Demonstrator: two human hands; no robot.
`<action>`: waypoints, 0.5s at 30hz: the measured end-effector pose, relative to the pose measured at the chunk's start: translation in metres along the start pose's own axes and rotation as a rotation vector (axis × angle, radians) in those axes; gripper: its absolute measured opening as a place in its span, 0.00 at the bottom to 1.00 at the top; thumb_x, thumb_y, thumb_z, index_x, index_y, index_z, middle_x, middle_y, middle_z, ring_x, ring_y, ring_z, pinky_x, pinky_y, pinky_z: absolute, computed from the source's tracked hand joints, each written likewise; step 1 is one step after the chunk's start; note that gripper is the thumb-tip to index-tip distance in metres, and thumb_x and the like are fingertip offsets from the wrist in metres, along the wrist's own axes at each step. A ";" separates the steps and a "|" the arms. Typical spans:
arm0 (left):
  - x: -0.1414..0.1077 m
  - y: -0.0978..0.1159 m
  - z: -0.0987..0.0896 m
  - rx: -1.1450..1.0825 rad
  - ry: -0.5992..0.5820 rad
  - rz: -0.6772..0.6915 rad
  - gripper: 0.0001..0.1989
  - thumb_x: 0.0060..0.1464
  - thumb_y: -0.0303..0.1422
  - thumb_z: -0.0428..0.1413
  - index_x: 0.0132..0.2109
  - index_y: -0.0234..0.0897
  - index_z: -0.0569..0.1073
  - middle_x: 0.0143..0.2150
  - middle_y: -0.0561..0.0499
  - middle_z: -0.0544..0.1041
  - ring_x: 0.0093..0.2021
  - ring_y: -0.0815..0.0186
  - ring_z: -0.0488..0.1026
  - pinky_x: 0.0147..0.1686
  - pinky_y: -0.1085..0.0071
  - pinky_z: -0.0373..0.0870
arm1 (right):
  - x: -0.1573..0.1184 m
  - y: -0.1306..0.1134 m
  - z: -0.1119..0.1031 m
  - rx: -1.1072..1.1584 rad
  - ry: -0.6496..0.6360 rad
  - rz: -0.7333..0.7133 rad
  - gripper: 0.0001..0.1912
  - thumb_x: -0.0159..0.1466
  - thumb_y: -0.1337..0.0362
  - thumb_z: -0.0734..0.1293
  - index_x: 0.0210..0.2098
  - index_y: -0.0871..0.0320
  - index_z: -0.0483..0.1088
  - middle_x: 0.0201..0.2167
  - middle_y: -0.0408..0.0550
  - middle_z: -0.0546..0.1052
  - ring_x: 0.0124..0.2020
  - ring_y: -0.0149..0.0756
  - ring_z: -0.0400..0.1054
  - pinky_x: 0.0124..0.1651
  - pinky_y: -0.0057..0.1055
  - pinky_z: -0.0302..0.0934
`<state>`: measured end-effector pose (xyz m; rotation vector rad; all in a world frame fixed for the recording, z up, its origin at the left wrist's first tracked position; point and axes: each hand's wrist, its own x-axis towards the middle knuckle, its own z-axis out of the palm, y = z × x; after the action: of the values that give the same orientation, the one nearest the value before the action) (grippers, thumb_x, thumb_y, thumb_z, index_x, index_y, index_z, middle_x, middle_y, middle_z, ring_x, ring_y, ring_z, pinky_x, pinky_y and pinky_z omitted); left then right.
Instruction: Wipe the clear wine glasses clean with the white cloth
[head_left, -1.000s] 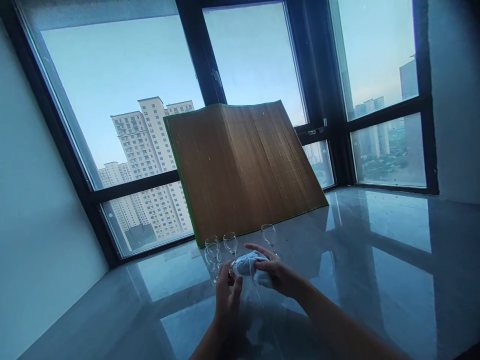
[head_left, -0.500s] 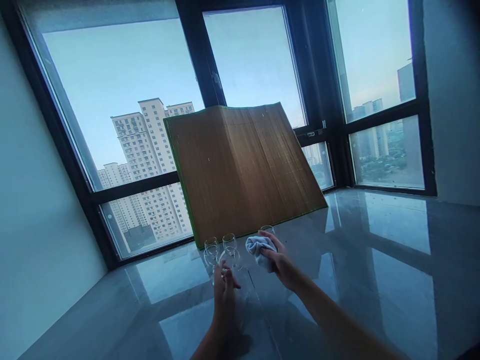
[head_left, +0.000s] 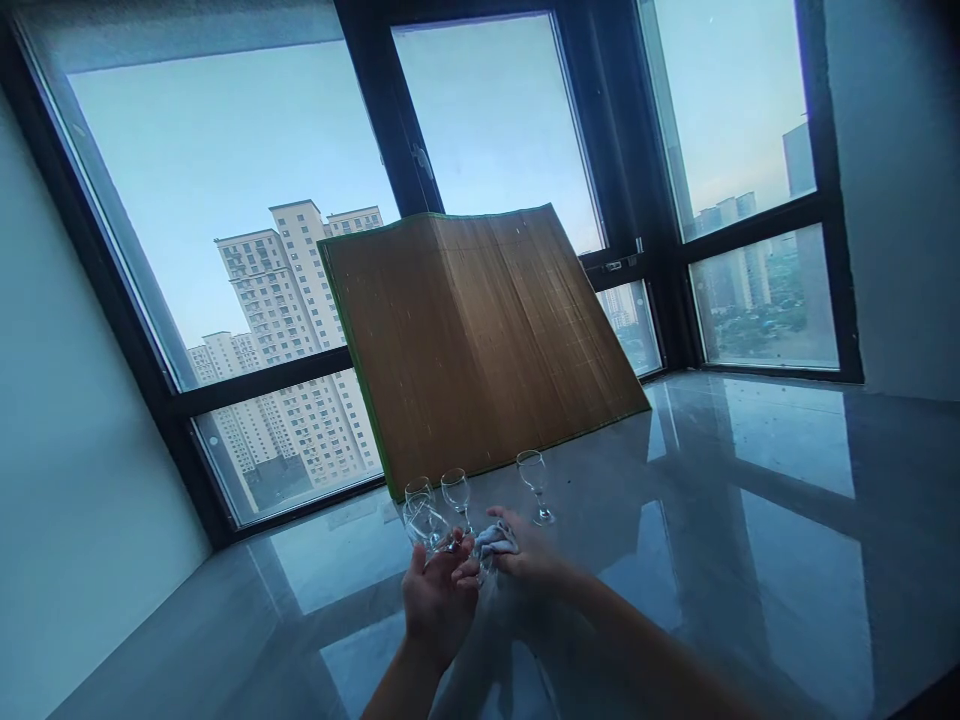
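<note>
My left hand [head_left: 441,605] is closed round the stem of a clear wine glass [head_left: 426,526], which tilts with its bowl to the left. In my right hand [head_left: 534,556] is a bunched pale cloth [head_left: 495,540], held right beside the left fingers near the foot end of that glass. Whether the cloth touches the foot is hard to make out. Just behind the hands stand an upright wine glass [head_left: 455,487] and another wine glass [head_left: 417,489], partly hidden by the held one. A further wine glass [head_left: 532,470] stands upright beyond my right hand.
A large brown board [head_left: 487,350] with green edging leans against the dark window frame [head_left: 375,110] behind the glasses. The glossy grey surface [head_left: 720,620] reflects the windows. A pale wall [head_left: 75,450] rises at the left.
My right hand has brought the cloth left and down to my left hand, uncovering the glass behind it. The held glass now tilts left, and my left palm has turned upward.
</note>
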<state>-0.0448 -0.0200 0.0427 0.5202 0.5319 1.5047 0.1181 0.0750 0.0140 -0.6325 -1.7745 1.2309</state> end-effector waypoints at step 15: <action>0.021 -0.018 -0.018 0.262 0.116 0.095 0.26 0.53 0.56 0.59 0.43 0.37 0.72 0.35 0.51 0.74 0.23 0.70 0.69 0.20 0.74 0.61 | -0.007 -0.026 -0.013 0.137 0.124 0.176 0.30 0.47 0.67 0.69 0.51 0.53 0.70 0.36 0.45 0.74 0.33 0.37 0.68 0.30 0.29 0.59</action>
<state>-0.0419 0.0006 0.0174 0.6712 0.8121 1.5710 0.1349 0.0657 0.0369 -0.7813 -1.5443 1.3883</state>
